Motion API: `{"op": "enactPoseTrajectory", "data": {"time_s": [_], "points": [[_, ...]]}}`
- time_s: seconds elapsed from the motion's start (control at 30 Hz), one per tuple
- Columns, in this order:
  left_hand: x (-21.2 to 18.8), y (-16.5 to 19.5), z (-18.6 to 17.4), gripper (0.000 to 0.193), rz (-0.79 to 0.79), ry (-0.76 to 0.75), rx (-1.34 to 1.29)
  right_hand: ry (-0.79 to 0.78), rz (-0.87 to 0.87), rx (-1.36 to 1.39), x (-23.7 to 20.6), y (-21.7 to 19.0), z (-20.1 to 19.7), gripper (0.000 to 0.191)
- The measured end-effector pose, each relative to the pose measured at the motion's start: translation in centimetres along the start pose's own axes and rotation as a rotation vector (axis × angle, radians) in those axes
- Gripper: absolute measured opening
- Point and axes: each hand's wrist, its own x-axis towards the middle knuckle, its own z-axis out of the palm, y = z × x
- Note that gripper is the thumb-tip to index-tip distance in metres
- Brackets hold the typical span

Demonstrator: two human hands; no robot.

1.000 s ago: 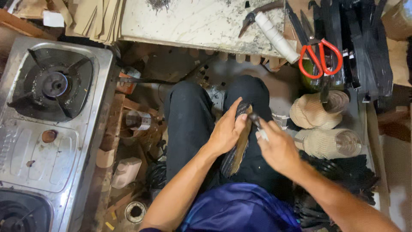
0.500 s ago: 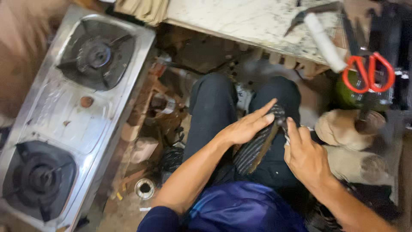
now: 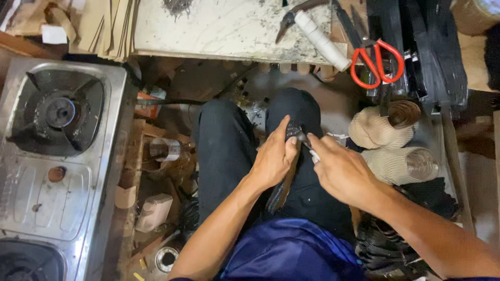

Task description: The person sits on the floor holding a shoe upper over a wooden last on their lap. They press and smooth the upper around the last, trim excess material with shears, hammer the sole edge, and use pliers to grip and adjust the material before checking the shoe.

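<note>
I sit with my knees in black trousers below a worn white slab [image 3: 219, 26]. My left hand [image 3: 273, 156] grips a long, dark, ribbed strap-like piece [image 3: 281, 190] that lies along my right thigh. My right hand [image 3: 341, 169] pinches the piece's upper end [image 3: 298, 130] beside my left thumb, with a small white bit showing under its fingers. Both hands touch each other over my lap.
A steel two-burner gas stove [image 3: 52, 156] lies at the left. Red-handled scissors [image 3: 376, 62], a hammer with a white-wrapped handle [image 3: 317, 36] and black strips [image 3: 422, 47] sit at the upper right. Two tan ribbed rolls [image 3: 385, 130] rest right of my knee. Small tins and scraps litter the floor.
The view has swung back level after tilting. My right hand has closed in from beside the dark piece onto its upper end; my left hand stays clamped on it.
</note>
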Motion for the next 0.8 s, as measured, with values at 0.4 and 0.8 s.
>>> {"op": "enactPoseTrajectory", "data": {"time_s": [0.4, 0.8], "points": [[0.8, -0.5, -1.0, 0.047, -0.030, 0.024, -0.106, 0.245, 0.066, -0.046, -0.2, -1.1, 5.9, 0.063], [0.6, 0.0, -1.1, 0.046, -0.007, -0.005, -0.088, -0.008, 0.200, -0.076, -0.5, -1.4, 2.7, 0.070]]}}
